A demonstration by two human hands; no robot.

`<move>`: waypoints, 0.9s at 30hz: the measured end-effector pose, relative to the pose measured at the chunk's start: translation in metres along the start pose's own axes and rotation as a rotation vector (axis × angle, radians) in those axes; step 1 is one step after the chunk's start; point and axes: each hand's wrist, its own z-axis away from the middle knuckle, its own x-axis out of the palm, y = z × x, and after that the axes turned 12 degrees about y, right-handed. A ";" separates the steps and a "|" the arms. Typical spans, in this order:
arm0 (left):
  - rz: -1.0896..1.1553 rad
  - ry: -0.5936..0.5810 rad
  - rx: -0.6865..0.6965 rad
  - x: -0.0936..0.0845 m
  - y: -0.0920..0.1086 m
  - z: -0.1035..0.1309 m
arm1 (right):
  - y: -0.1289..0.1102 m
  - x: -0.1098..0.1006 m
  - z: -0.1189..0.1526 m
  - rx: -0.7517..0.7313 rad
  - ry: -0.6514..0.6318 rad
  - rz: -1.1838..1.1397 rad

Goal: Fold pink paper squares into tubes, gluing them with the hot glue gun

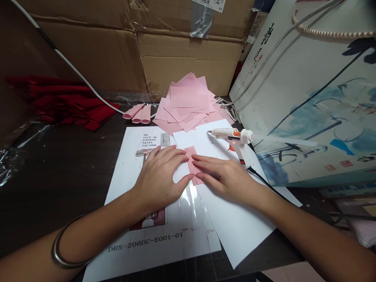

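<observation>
A folded pink paper strip (191,161) lies on white paper between my hands. My left hand (161,172) rests at its left edge, the index fingertip and thumb tip pressing on it with a gap between them. From the right, my right hand (227,174) presses its fingertips and thumb onto the same strip. Just beyond my right hand a white glue gun (235,139) with an orange trigger lies on its side, nozzle pointing left, a small light lit on its body. Under my left hand is a printed sheet (123,211) with a plastic-like gloss.
A heap of pink paper pieces (189,98) lies at the back, beside several rolled pink tubes (141,113). Red folded pieces (67,100) are piled at the left. Cardboard boxes (188,58) stand behind; a painted panel (317,98) rises at the right. A black cord (267,183) trails from the glue gun.
</observation>
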 end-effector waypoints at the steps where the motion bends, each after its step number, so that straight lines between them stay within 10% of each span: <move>1: 0.000 0.001 0.000 0.000 0.000 0.000 | 0.000 0.000 0.000 -0.005 -0.002 0.006; 27: -0.084 -0.210 0.052 -0.003 0.002 -0.003 | -0.006 -0.017 0.003 -0.143 -0.141 0.057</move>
